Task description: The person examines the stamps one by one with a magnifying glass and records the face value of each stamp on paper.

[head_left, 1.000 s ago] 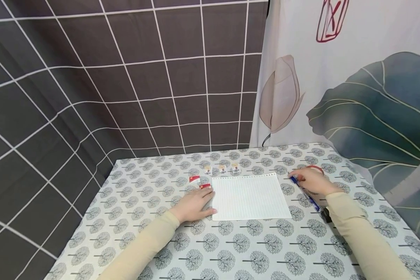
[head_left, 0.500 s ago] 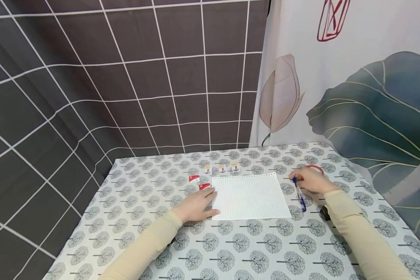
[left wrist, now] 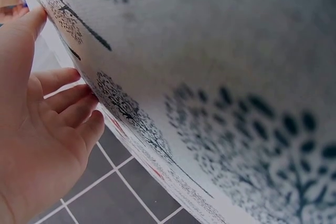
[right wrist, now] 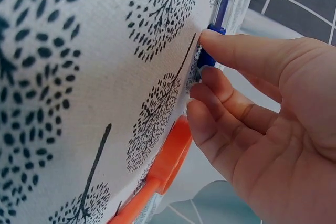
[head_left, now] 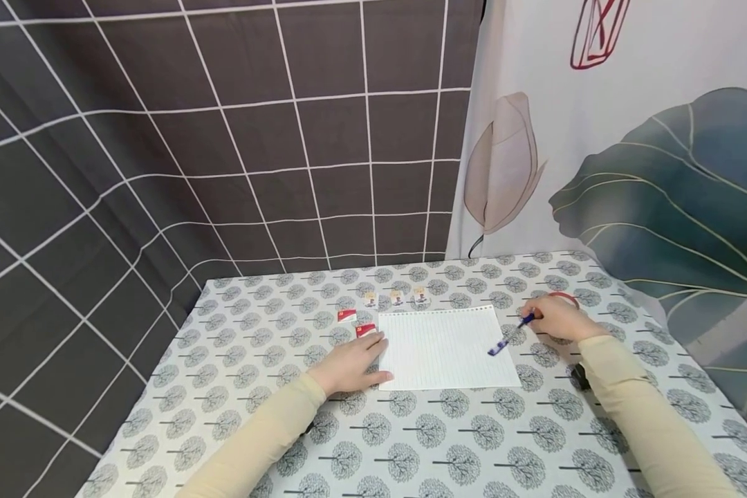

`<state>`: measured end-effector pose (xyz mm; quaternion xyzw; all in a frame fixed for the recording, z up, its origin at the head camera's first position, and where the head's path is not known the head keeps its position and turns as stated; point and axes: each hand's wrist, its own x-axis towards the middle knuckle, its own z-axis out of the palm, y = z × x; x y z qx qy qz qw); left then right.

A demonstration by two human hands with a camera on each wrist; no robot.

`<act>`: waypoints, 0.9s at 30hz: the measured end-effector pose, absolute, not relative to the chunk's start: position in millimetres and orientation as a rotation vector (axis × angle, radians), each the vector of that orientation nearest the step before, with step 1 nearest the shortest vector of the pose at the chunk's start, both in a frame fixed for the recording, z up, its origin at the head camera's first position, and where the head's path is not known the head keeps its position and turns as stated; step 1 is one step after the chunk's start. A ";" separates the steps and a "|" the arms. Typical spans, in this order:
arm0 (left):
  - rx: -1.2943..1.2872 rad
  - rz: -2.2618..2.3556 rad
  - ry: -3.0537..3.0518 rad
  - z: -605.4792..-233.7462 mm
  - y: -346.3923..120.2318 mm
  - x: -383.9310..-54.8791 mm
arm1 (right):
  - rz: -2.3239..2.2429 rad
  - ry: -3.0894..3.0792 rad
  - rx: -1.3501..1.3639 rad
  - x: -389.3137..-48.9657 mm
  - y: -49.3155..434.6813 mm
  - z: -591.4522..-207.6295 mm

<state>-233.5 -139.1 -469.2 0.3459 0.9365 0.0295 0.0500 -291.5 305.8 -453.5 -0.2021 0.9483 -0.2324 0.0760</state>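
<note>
A lined sheet of paper (head_left: 445,349) with a punched top edge lies flat in the middle of the table. My left hand (head_left: 351,363) rests at its left edge, fingers extended and thumb over the paper's side. Under those fingertips, a red and white card (head_left: 365,330) shows in part. To the right of the sheet, my right hand (head_left: 554,318) pinches one end of a blue pen (head_left: 512,335) between thumb and fingers. The pen slants down-left, its other end overlapping the paper. In the right wrist view the thumb presses on the pen's blue end (right wrist: 207,59).
Another red and white card (head_left: 346,315) lies behind the left hand. Three small picture cards (head_left: 396,298) stand in a row beyond the paper. A red-orange curved thing (right wrist: 170,156) lies right beside the right hand. The tablecloth (head_left: 460,449) has a tree print; dark checked cloth (head_left: 324,138) hangs behind.
The pen has swung round in my right hand, from pointing down-right to pointing down-left over the paper's right edge. My left hand has stayed almost where it was.
</note>
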 end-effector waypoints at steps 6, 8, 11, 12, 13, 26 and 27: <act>1.054 0.108 2.851 -469.0 -137.9 -231.9 | -0.627 2.883 -0.614 -290.1 307.6 -452.1; 1.060 0.110 2.850 -468.9 -137.8 -232.0 | -0.601 2.887 -0.625 -290.7 307.8 -451.8; 1.075 0.105 2.857 -470.3 -138.6 -234.3 | -0.583 2.871 -0.636 -292.5 306.8 -451.0; 1.078 0.100 2.860 -470.4 -139.0 -235.3 | -0.579 2.866 -0.645 -293.4 306.6 -450.8; 1.083 0.100 2.863 -470.5 -139.5 -235.8 | -0.577 2.862 -0.651 -293.6 306.0 -450.2; 1.047 0.131 2.785 -470.2 -142.7 -234.6 | -0.781 2.879 -0.599 -299.3 283.8 -426.8; 1.049 0.136 2.779 -471.0 -142.8 -234.9 | -0.814 2.867 -0.582 -300.1 280.1 -423.8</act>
